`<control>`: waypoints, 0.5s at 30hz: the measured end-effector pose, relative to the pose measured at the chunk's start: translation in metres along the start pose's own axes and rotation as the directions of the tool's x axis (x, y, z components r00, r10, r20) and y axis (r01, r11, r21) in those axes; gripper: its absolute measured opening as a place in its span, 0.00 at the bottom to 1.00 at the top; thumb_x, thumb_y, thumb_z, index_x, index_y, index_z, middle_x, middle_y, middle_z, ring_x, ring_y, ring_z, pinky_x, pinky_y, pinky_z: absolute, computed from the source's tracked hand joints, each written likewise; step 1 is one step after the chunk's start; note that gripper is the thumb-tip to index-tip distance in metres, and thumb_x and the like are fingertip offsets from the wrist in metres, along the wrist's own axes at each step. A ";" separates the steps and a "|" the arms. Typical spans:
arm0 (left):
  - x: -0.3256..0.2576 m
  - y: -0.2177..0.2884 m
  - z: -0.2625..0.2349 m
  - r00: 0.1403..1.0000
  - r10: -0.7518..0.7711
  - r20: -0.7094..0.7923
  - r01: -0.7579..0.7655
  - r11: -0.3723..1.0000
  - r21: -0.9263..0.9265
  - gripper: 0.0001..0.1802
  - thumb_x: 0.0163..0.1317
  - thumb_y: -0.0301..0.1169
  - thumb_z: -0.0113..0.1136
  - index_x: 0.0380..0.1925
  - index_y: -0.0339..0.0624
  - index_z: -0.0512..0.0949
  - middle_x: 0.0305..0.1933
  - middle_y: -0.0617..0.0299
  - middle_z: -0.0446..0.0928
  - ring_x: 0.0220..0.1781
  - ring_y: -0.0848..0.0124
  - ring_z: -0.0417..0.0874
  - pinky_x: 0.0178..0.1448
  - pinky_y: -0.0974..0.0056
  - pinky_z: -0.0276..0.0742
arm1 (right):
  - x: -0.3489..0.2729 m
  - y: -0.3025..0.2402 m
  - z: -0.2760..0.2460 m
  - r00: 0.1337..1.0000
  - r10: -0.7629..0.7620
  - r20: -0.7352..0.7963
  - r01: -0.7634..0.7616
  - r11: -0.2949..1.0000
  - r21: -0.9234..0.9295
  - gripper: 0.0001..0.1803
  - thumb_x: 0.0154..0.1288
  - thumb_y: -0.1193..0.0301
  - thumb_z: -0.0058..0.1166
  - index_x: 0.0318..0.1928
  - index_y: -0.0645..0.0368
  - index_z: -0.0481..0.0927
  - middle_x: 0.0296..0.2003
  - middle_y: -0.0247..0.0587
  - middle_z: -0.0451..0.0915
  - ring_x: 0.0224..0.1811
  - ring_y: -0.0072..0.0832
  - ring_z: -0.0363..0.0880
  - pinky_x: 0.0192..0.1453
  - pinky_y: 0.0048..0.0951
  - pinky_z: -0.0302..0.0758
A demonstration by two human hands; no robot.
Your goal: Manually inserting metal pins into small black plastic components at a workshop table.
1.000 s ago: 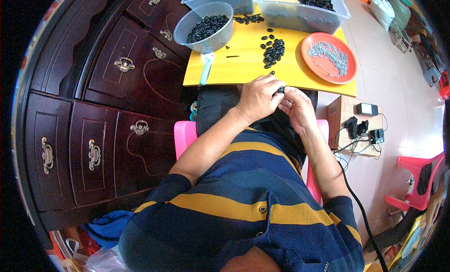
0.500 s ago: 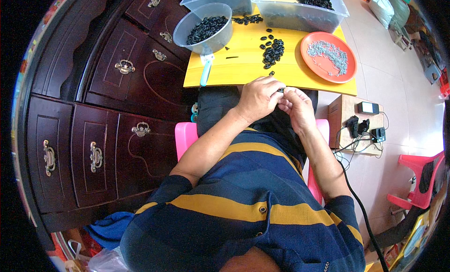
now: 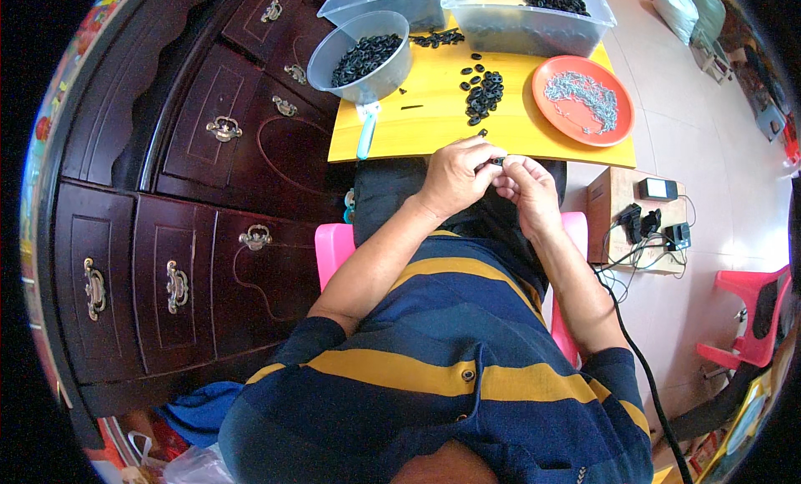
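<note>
As both hands meet at the yellow bench [image 3: 434, 117] edge, left hand [image 3: 455, 177] and right hand [image 3: 527, 190] pinch a small black ring-shaped part [image 3: 497, 161]. Fingertips closed tight, steady alignment seems key.

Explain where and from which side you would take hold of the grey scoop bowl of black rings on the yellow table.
Probably by the light blue handle: it sticks out from the grey scoop bowl over the yellow table edge nearest the person, free of the black rings. Come from that near side, left hand closest.
</note>
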State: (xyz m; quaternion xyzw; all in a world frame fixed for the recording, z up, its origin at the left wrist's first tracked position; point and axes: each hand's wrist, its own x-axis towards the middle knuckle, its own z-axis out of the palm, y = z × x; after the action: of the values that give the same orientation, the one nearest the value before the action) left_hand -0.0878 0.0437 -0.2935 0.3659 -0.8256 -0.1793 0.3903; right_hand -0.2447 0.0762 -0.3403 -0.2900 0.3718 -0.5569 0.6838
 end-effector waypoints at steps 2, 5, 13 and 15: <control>0.000 -0.001 0.000 1.000 -0.004 0.007 0.004 1.000 -0.003 0.11 0.53 0.22 0.67 0.38 0.37 0.83 0.31 0.59 0.80 0.26 0.70 0.81 0.32 0.66 0.77 | -0.001 -0.002 0.003 1.000 0.004 -0.023 -0.004 1.000 -0.007 0.07 0.72 0.65 0.55 0.40 0.54 0.80 0.31 0.28 0.83 0.32 0.14 0.79 0.39 0.17 0.75; 0.001 0.002 -0.002 0.993 -0.096 0.062 0.097 0.995 -0.008 0.11 0.53 0.22 0.68 0.39 0.37 0.83 0.30 0.60 0.80 0.26 0.71 0.80 0.31 0.66 0.76 | -0.001 -0.002 0.004 0.999 -0.007 -0.046 0.006 1.000 -0.025 0.07 0.72 0.65 0.55 0.39 0.55 0.80 0.31 0.28 0.82 0.31 0.14 0.77 0.38 0.16 0.74; 0.005 0.004 -0.018 0.964 -0.186 0.190 0.219 0.961 -0.171 0.08 0.58 0.22 0.65 0.39 0.36 0.83 0.28 0.61 0.80 0.26 0.78 0.78 0.32 0.70 0.74 | -0.002 0.000 0.005 0.997 -0.069 0.021 0.072 0.982 -0.178 0.08 0.73 0.67 0.53 0.38 0.58 0.80 0.31 0.29 0.81 0.30 0.14 0.73 0.35 0.16 0.69; 0.007 0.001 -0.028 0.917 -0.248 0.313 0.312 0.934 -0.173 0.05 0.58 0.23 0.63 0.35 0.37 0.83 0.26 0.61 0.81 0.28 0.79 0.79 0.33 0.70 0.76 | -0.004 -0.003 0.004 0.997 -0.044 0.061 0.057 0.976 -0.212 0.08 0.73 0.67 0.54 0.38 0.57 0.80 0.32 0.29 0.81 0.30 0.14 0.73 0.35 0.16 0.69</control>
State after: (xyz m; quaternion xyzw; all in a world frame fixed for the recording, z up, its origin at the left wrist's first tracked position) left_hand -0.0694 0.0389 -0.2722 0.4059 -0.7869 -0.3749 0.2749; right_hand -0.2435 0.0794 -0.3352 -0.3867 0.4026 -0.5225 0.6445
